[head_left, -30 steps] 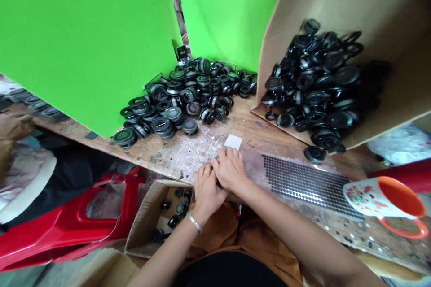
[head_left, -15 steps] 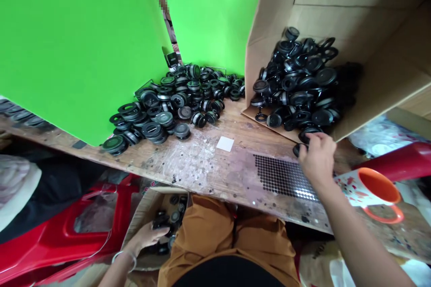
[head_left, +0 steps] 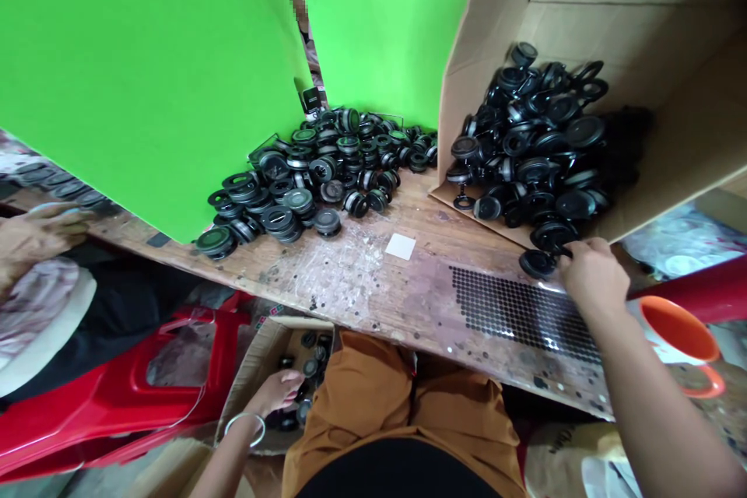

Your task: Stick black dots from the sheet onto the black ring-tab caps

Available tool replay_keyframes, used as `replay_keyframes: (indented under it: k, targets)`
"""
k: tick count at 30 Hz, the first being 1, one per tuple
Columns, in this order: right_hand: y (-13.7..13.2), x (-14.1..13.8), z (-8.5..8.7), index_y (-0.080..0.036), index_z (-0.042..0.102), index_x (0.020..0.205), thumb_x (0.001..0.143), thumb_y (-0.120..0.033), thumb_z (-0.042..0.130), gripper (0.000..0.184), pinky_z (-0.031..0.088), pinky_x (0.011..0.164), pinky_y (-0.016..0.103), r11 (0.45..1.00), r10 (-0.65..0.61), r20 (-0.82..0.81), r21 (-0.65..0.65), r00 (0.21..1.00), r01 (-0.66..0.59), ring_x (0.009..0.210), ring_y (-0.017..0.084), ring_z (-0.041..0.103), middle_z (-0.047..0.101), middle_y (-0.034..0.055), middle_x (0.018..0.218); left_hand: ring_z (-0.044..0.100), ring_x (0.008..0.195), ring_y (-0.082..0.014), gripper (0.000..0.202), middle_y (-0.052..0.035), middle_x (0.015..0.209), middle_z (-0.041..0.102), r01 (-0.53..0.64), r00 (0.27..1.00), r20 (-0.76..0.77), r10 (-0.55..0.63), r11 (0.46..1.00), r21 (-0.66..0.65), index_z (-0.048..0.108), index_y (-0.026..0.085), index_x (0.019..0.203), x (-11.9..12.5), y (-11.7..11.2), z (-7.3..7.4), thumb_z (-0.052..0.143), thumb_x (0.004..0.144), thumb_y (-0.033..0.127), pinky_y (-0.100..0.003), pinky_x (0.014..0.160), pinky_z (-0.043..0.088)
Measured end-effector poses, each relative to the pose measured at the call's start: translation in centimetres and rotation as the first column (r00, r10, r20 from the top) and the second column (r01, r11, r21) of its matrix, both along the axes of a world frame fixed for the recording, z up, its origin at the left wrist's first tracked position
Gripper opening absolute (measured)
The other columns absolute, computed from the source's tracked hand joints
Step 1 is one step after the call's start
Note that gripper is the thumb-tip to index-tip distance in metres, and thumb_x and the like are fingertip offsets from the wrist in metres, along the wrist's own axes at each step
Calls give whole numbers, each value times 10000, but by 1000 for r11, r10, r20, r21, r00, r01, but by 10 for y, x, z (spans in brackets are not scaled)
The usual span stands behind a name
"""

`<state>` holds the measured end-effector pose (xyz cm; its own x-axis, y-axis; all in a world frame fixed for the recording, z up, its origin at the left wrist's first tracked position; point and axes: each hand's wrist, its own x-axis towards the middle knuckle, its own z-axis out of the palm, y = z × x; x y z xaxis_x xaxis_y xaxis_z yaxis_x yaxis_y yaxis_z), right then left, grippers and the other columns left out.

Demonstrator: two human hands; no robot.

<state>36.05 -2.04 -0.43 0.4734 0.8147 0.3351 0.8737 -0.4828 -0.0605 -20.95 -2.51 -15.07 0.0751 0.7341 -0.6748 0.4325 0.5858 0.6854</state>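
My right hand (head_left: 590,277) reaches to the mouth of the tipped cardboard box (head_left: 671,148), fingers curled onto a black round part (head_left: 538,263) lying on the wooden bench (head_left: 373,280). The box holds a heap of black round parts (head_left: 537,148). My left hand (head_left: 278,393), with a bangle at the wrist, hangs low over a small cardboard box (head_left: 257,366) under the bench that holds a few black parts; its fingers look loosely bent with nothing seen in them.
A pile of black-and-grey round parts (head_left: 315,171) lies at the back of the bench against green screens. A sheet of small black dots (head_left: 519,311), a white square (head_left: 400,247), an orange-lined mug (head_left: 677,334), a red stool (head_left: 117,397). Another person's hand (head_left: 35,229) at far left.
Both hands were together at the bench edge a second ago. The left dropped to the box below; the right went out to the big box and now grips a part at its mouth.
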Motion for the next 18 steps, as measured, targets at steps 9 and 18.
replay_keyframes:
  k: [9,18]
  targets:
    - [-4,-109,21,-166,698,923,834,-383,612,250,437,649,308,860,503,-451,350,737,-372,696,175,556,628,71,891,663,862,-217,321,-93,985,713,53,881,386,-272,869,492,707,205,993,106,34,137,682,830,481,-338,818,518]
    - [15,-154,-2,-176,676,984,905,-395,495,295,429,583,261,859,425,-781,188,458,-477,585,153,563,652,11,694,545,640,-144,473,-22,647,585,-243,885,454,-106,725,644,610,174,655,202,32,135,544,893,578,-254,652,451]
